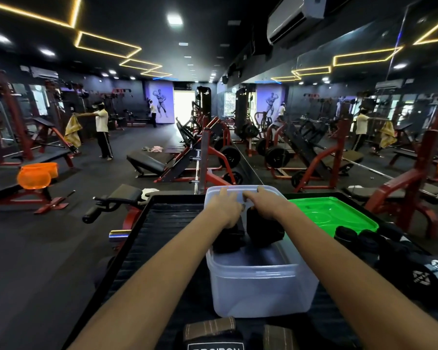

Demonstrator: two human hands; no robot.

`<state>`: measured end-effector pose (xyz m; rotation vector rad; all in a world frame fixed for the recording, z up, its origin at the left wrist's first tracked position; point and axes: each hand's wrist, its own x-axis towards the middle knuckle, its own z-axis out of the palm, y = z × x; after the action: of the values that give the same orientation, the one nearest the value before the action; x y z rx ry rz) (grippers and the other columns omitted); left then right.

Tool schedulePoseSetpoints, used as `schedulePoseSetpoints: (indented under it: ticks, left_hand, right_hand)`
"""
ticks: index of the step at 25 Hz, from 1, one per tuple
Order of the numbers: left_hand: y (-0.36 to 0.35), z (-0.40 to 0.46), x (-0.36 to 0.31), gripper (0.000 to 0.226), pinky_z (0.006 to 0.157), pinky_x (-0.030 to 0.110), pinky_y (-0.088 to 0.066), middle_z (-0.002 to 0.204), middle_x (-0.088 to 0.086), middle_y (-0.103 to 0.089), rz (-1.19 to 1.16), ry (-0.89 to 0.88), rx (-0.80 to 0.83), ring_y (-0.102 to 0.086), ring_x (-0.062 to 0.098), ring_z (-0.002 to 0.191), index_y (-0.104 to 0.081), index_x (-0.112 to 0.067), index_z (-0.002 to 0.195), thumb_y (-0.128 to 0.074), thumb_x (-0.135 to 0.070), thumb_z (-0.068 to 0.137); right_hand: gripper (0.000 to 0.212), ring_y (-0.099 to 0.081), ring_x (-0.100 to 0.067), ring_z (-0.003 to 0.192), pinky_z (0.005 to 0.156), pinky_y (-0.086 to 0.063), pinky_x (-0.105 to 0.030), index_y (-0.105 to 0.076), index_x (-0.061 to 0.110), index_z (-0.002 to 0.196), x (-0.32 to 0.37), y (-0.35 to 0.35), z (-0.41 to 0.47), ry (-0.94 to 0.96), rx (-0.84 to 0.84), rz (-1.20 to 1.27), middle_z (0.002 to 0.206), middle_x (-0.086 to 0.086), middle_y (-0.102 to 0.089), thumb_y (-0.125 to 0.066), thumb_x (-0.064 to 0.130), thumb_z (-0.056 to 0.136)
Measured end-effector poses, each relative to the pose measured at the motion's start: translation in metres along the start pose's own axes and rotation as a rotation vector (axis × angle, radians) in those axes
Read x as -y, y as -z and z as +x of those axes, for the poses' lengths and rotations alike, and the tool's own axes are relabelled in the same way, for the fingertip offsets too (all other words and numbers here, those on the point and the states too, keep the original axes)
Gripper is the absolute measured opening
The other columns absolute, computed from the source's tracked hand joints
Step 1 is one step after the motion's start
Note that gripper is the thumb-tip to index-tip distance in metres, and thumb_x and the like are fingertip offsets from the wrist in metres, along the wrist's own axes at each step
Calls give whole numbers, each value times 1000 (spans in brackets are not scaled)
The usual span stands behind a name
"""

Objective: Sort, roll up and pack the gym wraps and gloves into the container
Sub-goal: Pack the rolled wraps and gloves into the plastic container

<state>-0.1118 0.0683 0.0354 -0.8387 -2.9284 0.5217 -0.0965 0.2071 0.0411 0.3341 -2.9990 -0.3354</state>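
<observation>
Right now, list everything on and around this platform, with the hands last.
container: one, clear plastic, centre of the black ribbed platform
black items in the container: at least two, at its far end under the hands; kind unclear
lid: one, bright green, flat on the platform, right of the container
rolled wraps: several, black, right of the container, near side of the lid
printed wraps: black with white logos, far right edge
striped wraps: two, brown with black, bottom edge, nearer than the container
orange tub: one, on a bench at left
gym machines: many, red and black, beyond the platform
left hand: reaching into the container, on a black item
right hand: reaching into the container, on a black item
</observation>
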Motion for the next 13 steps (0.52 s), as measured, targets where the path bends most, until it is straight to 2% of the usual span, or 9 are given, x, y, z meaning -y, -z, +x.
schedulePoseSetpoints:
  ticks: [2,4,6,7,8,9,10,11,13]
  left_hand:
    - [4,-1,6,30,99,36,-40,133,13,-53,-105,-66,3,-49,28,124,-58,-8,124,-48,-15,97]
    - [7,-8,13,17,93,36,-43,111,15,-64,-179,-98,-1,-56,30,111,-66,-2,99,-52,-11,94]
    - [7,-16,16,23,85,38,-46,80,11,-59,-193,-122,10,-57,32,92,-56,-7,68,-54,-12,90]
    - [11,-21,16,30,77,37,-47,68,6,-52,-210,-140,17,-55,30,82,-48,-9,60,-57,-15,88]
    - [13,-23,14,34,71,34,-45,63,2,-48,-243,-149,34,-51,27,75,-46,-9,58,-63,-19,86]
    - [13,-22,12,32,69,30,-42,64,0,-48,-267,-164,58,-49,22,73,-51,-8,63,-70,-25,83]
    - [14,-23,10,29,71,29,-41,73,0,-53,-247,-181,92,-50,20,76,-59,-7,74,-77,-29,78]
    - [12,-20,9,35,75,29,-42,86,3,-57,-201,-184,128,-52,20,84,-64,-6,92,-81,-31,74]
    - [7,-13,8,56,87,31,-46,111,9,-59,-104,-171,145,-56,24,104,-61,-6,115,-84,-31,71]
  right_hand:
    - [23,-47,-34,121,89,-43,-39,-55,19,118,4,7,-1,-18,-65,-92,122,-13,-46,-47,14,97]
    - [27,-50,-31,120,87,-49,-42,-59,15,120,9,9,3,-15,-73,-167,126,-9,-53,-49,12,95]
    - [26,-57,-28,116,89,-51,-39,-63,12,116,12,10,6,1,-28,-201,125,-8,-61,-54,16,91]
    - [29,-59,-27,114,89,-50,-36,-64,12,114,12,8,8,-7,11,-182,123,-8,-63,-59,24,88]
    - [36,-60,-26,113,89,-49,-34,-64,13,113,11,6,9,-19,63,-165,122,-8,-64,-65,32,83]
    - [45,-59,-27,114,91,-48,-33,-61,13,117,9,4,8,-18,110,-163,123,-9,-64,-70,36,79]
    - [54,-58,-27,117,94,-46,-33,-56,13,122,6,0,10,-16,146,-164,126,-10,-62,-74,34,76]
    - [61,-55,-28,120,96,-45,-34,-50,12,128,2,-3,11,-11,152,-154,129,-12,-59,-76,28,76]
    - [72,-52,-30,123,98,-43,-35,-41,11,133,-4,-9,12,-6,147,-94,133,-13,-55,-79,21,73]
